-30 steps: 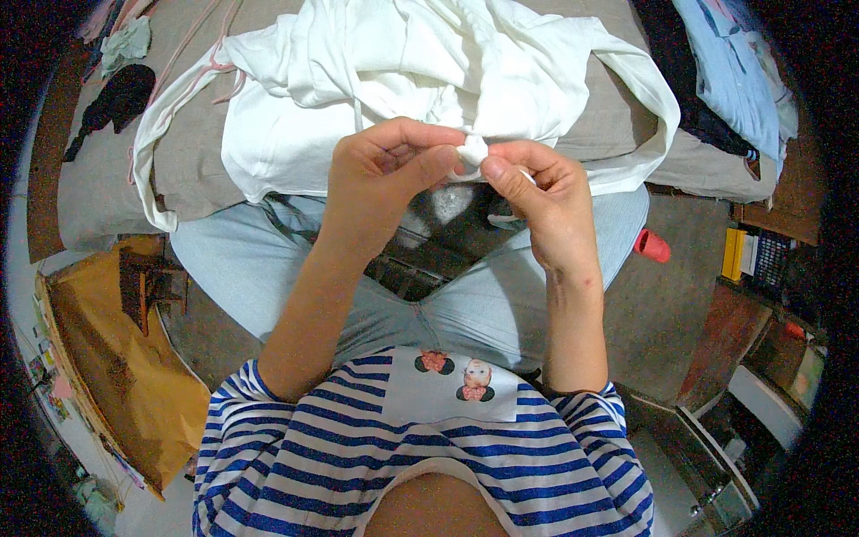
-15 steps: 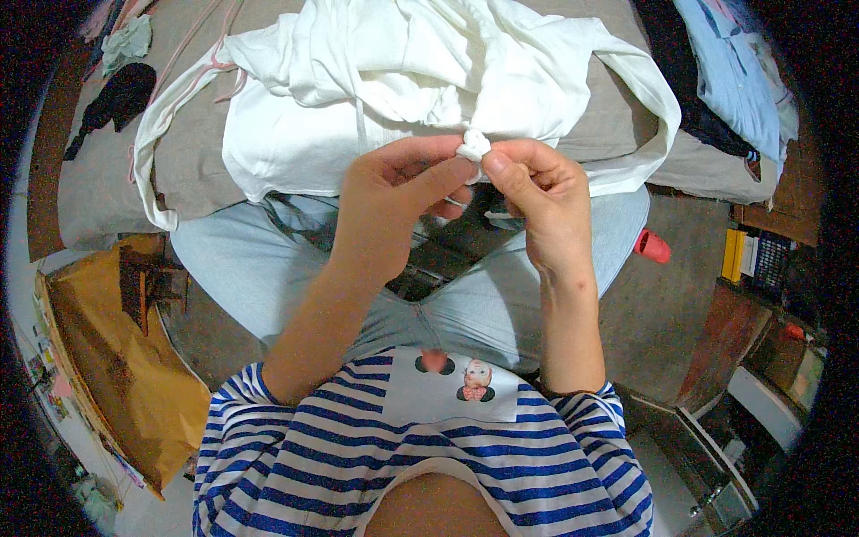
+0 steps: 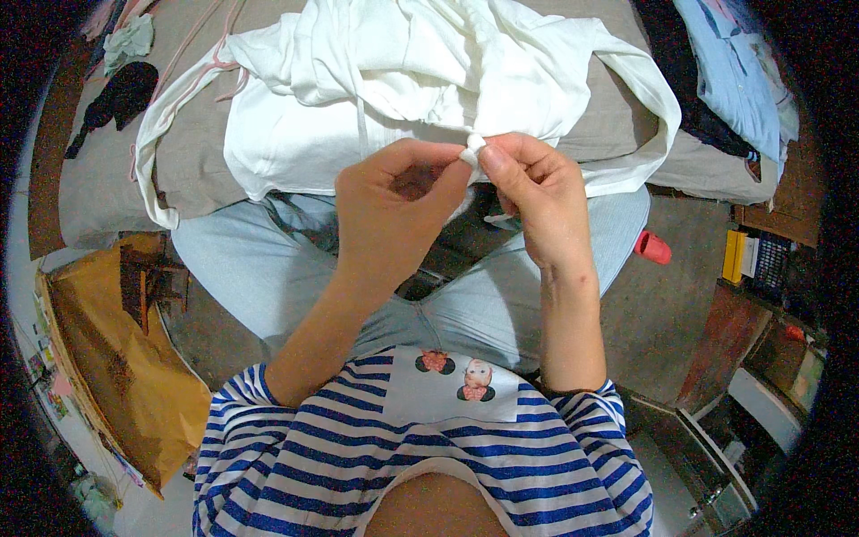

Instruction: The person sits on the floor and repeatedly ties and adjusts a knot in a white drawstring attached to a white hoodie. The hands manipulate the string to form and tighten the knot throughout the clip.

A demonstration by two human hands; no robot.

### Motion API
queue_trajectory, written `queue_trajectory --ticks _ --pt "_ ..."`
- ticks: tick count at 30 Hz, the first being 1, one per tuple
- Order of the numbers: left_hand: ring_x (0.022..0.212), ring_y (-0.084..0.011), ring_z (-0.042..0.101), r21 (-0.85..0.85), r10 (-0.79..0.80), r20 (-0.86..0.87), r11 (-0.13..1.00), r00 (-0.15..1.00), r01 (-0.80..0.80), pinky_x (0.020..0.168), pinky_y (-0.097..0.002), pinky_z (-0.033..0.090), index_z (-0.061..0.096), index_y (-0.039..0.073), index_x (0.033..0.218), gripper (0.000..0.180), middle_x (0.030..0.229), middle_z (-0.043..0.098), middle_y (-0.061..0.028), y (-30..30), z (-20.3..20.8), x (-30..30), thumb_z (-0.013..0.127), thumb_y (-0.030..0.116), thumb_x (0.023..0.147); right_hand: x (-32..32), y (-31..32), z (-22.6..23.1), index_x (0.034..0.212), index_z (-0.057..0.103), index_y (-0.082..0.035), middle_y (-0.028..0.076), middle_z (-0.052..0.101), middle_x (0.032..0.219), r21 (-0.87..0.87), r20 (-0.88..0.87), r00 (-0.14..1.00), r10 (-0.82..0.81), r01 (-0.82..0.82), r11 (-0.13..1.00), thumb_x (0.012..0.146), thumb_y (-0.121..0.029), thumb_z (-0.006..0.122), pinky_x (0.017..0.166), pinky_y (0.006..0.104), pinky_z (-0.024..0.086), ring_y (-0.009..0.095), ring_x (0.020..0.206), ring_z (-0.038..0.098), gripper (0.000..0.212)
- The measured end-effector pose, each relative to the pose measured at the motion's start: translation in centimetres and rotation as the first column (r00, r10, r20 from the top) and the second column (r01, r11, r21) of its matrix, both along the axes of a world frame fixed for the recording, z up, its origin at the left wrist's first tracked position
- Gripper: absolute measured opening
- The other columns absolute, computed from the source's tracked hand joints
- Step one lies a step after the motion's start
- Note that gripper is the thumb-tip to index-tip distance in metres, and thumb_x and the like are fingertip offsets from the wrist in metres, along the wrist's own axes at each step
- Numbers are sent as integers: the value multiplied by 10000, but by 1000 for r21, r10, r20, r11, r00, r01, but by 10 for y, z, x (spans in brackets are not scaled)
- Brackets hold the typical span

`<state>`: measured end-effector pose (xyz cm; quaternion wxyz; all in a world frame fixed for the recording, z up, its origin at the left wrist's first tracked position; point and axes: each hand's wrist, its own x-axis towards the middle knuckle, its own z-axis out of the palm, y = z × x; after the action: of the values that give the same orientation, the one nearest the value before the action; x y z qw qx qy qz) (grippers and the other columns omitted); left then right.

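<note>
Left hand (image 3: 394, 210) and right hand (image 3: 537, 192) meet at frame centre, fingertips pinching a small bunched tip of white cloth (image 3: 472, 148) between them. It runs up into the crumpled white cotton garment (image 3: 394, 80) across the upper middle, lying on a grey-brown bedsheet (image 3: 116, 179). Light blue jeans (image 3: 250, 277) below it, blue-and-white striped shirt (image 3: 358, 456) at bottom. Small red plastic cup (image 3: 653, 246) on the floor, right of centre.
</note>
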<state>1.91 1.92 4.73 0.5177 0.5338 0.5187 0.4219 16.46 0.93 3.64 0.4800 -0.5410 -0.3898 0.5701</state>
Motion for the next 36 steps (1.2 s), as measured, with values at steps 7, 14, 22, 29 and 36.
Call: queue_trajectory --ticks 7,14,22,29,36 --pt "626 -121 602 -196 35 365 980 930 40 564 -212 494 599 -40 899 164 725 624 -79 -2 2 -3 621 45 761 -4 3 6 832 610 -9 -2 599 735 15 -132 991 2 0 1000 815 -158 590 594 180 407 47 662 516 151" --pt "634 -124 606 -285 58 370 957 927 53 568 -207 495 581 -49 863 123 730 620 -93 -5 -3 -3 609 14 762 -11 2 1 836 611 -24 -57 513 608 37 -136 989 -60 65 997 812 -179 601 408 171 202 2 450 309 157" --pt "513 -111 547 9 117 -51 993 992 -116 468 -243 441 467 8 783 141 594 558 -78 -4 -7 7 594 27 725 -12 1 2 846 605 16 17 612 760 44 -111 992 -68 73 996 809 -122 597 610 186 425 56 671 531 143" --pt "454 -165 520 223 60 -421 974 905 39 457 -290 423 475 -4 763 170 562 523 -104 -5 1 9 596 72 672 -15 -1 -3 834 611 10 26 620 761 32 -48 994 -100 102 994 803 -121 601 617 190 429 62 680 540 135" --pt "603 -114 519 -293 -39 379 943 925 160 469 -247 427 601 15 812 145 734 579 -43 2 -2 -9 538 139 775 -9 1 3 832 613 6 29 623 753 48 -90 993 -73 78 996 802 -129 603 608 191 429 69 668 550 139"
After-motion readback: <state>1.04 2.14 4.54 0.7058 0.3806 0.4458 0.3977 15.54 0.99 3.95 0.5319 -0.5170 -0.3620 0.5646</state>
